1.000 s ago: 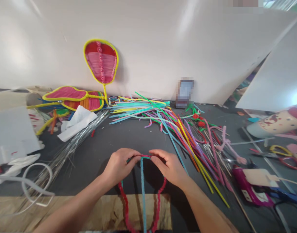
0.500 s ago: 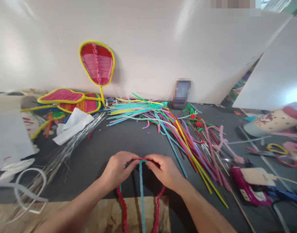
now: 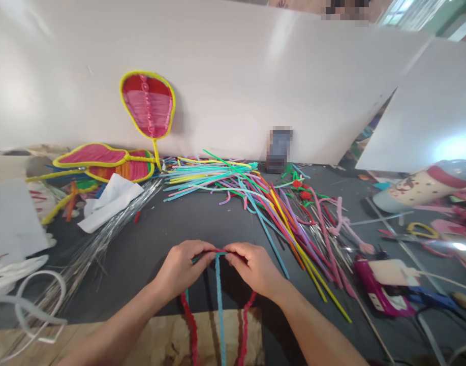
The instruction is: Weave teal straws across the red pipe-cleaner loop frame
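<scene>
My left hand (image 3: 187, 264) and my right hand (image 3: 251, 264) meet almost fingertip to fingertip at mid-table. Both pinch a short stretch of red and teal pipe cleaners between thumb and fingers. From that joint a light blue pipe cleaner (image 3: 219, 305) hangs straight down between the hands. A red pipe cleaner (image 3: 189, 325) trails below my left hand, with a bit of teal beside it. Below my right hand curves a pinkish-red pipe cleaner (image 3: 245, 325). My fingers hide how the strands join.
Beyond the hands lies a pile of coloured pipe cleaners (image 3: 213, 175). A pink, yellow-rimmed fan shape (image 3: 149, 107) stands against the white board (image 3: 225, 66). Metallic strands (image 3: 114, 218) lie left. Scissors (image 3: 419, 235), a purple power strip (image 3: 381, 295) and a patterned cup (image 3: 411, 188) are right.
The whole scene has shifted slightly left in view as the camera turned. Both hands keep the same pinch on the pipe cleaners, with no clear change in their pose.
</scene>
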`<action>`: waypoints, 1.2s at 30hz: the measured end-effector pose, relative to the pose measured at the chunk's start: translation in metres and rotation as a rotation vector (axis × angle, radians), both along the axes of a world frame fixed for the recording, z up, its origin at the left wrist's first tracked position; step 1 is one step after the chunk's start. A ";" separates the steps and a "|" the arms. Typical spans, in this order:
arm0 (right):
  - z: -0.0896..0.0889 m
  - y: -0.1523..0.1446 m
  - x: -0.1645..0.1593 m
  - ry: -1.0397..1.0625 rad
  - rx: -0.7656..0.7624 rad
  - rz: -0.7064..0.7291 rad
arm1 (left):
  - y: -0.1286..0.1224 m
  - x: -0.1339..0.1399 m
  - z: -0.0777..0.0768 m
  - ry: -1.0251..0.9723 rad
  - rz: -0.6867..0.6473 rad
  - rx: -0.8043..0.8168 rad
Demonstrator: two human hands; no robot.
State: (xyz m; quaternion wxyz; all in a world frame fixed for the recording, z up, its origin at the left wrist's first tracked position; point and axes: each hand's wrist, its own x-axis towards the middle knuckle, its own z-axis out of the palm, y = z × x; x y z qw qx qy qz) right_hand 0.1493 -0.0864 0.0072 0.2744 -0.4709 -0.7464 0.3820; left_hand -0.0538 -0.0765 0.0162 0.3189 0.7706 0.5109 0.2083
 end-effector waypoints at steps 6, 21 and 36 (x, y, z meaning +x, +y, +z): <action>0.010 0.002 -0.004 0.007 0.023 0.002 | 0.004 -0.005 -0.001 -0.010 0.054 0.017; 0.048 0.019 -0.024 -0.069 0.120 0.026 | 0.011 -0.010 0.044 -0.084 0.030 0.034; 0.036 0.011 -0.001 0.131 0.004 -0.131 | -0.005 -0.035 0.024 -0.647 0.101 -0.427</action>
